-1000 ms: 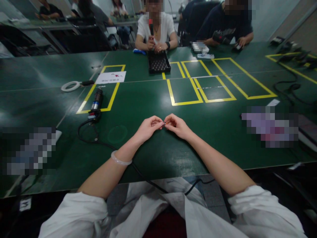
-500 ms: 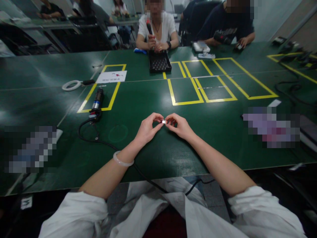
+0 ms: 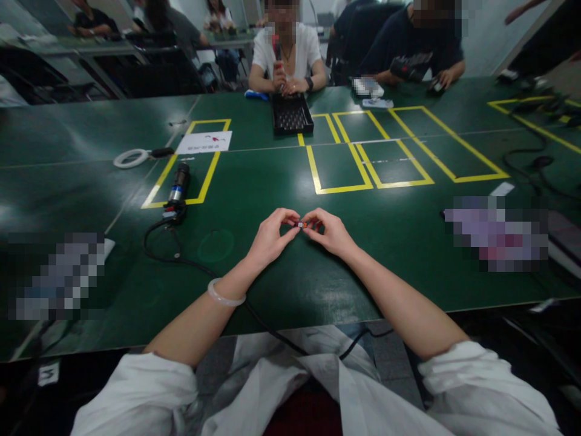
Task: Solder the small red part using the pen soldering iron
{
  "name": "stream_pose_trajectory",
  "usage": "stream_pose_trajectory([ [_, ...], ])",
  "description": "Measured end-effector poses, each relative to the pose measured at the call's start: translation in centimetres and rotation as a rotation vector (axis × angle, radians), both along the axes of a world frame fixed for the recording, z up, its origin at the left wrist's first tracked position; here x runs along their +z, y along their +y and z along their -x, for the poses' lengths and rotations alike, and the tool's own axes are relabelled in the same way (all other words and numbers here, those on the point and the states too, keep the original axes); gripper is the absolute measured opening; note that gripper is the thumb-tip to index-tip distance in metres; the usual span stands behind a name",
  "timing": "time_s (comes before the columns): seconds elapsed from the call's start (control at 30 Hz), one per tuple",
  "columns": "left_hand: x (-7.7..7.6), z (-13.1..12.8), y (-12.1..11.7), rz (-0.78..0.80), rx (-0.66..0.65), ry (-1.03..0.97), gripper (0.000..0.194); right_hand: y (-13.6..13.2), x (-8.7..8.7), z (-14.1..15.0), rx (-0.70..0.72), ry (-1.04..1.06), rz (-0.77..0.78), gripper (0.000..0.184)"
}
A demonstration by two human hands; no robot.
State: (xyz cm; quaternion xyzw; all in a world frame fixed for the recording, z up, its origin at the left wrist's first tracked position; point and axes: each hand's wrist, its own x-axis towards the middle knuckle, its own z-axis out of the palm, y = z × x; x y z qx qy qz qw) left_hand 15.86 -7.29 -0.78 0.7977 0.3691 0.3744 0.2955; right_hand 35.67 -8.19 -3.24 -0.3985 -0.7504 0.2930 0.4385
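Over the green table, my left hand [image 3: 271, 236] and my right hand [image 3: 334, 234] meet with thumbs and fingers closed in a pinch. Between their fingertips is a tiny part [image 3: 301, 224], whitish in the middle with red-orange at its ends. Both hands grip it, one from each side. Fingers cover much of the part, and it is too small to tell its kind.
A black screwdriver-like tool [image 3: 180, 183] with a cable lies to the left, near a white sheet [image 3: 205, 142] and a white ring [image 3: 131, 158]. A black tray [image 3: 293, 125] stands before a co-worker opposite. Yellow tape rectangles [image 3: 345, 190] mark the table.
The bright glint on the small part has faded, and more orange shows at its right end. My hands have hardly moved. At the far right, another person's arm has come into view.
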Motion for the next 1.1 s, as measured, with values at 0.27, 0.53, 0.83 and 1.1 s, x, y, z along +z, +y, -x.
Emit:
stream_pose_trajectory([
  [0.27, 0.1, 0.1, 0.1, 0.065, 0.003, 0.009, 0.019, 0.0, 0.0, 0.0, -0.003, 0.011, -0.004, 0.011],
  [0.53, -0.6, -0.1, 0.6, 0.387, -0.060, -0.149, 0.026, 0.3, -0.5, 0.0, 0.072, 0.179, 0.207, 0.018],
  [0.83, -0.7, 0.0, 0.5, 0.478, -0.068, -0.168, 0.028, 0.8, -0.9, 0.0, 0.134, 0.336, 0.464, 0.033],
  [1.1, -0.3, 0.7, 0.9, 0.149, -0.055, 0.072, 0.028, 0.8, -0.7, -0.1, 0.145, 0.365, 0.498, 0.032],
])
